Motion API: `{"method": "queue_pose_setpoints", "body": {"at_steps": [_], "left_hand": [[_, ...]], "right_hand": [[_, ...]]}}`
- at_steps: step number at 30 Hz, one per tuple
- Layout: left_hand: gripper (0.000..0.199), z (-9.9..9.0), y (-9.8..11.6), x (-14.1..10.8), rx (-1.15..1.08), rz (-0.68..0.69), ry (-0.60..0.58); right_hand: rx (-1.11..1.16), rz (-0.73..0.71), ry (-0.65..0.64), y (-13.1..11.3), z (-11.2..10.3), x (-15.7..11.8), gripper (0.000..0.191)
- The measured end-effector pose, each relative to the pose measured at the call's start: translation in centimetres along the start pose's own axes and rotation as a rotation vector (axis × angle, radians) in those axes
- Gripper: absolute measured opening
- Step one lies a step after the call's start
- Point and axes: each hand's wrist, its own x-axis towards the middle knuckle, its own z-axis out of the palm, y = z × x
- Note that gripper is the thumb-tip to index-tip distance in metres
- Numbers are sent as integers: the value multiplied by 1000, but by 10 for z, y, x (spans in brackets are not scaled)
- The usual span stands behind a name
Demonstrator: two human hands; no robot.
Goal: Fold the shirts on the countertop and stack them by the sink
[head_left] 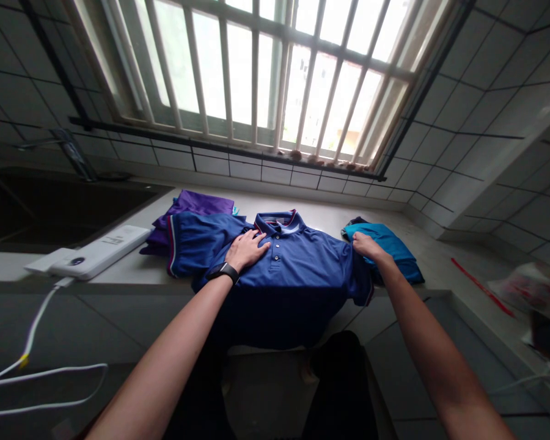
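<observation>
A navy blue polo shirt (302, 260) with a striped collar lies spread on the counter, its lower part hanging over the front edge. My left hand (245, 249) rests flat on the shirt beside the collar, fingers stretched out. At the other shoulder, my right hand (364, 244) is closed on the shirt's sleeve side, its fingertips partly hidden. The left sleeve in view lies out over a purple folded garment (201, 201). Just beyond my right hand sits a folded teal garment (394, 244) with darker cloth beneath it.
A white power bank (103, 250) with a white cable lies on the counter's left, in front of a dark sink (64, 208) with a faucet (73, 153). On the right are a red strip (481, 286) and a clear plastic bag (531, 284). A barred window is behind.
</observation>
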Motion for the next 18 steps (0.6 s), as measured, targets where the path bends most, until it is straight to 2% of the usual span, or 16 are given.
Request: {"method": "queue_pose_setpoints", "body": {"at_steps": [2,6,8,10,12,13,15,18], "left_hand": [[57,0,0,0,-6,-8,0],[57,3,-2,2,7,-8,-4],[57,3,-2,3,4,-9,-4],[56,2,-2,3,-2,-18,-6],[56,2,-2,2,-4,-22,-8],[56,1,-2,1,-5,-18,-5],[57,2,-3,2,-3,3,5],[56,5,-5,5,11,19,15]], "right_hand": [[8,76,107,-1,3,-1,13],[30,161,185,0,-2,-9,26],[-8,204,320,-2,-9,-14,40],[-55,201,466,-8,-15,-18,46],[-101,124,518,-23,-15,-20,46],[-123,64,493,-34,-11,-21,45],[-149,-78,359,-61,4,-20,44],[-116,-281,147,-106,46,-18,50]]}}
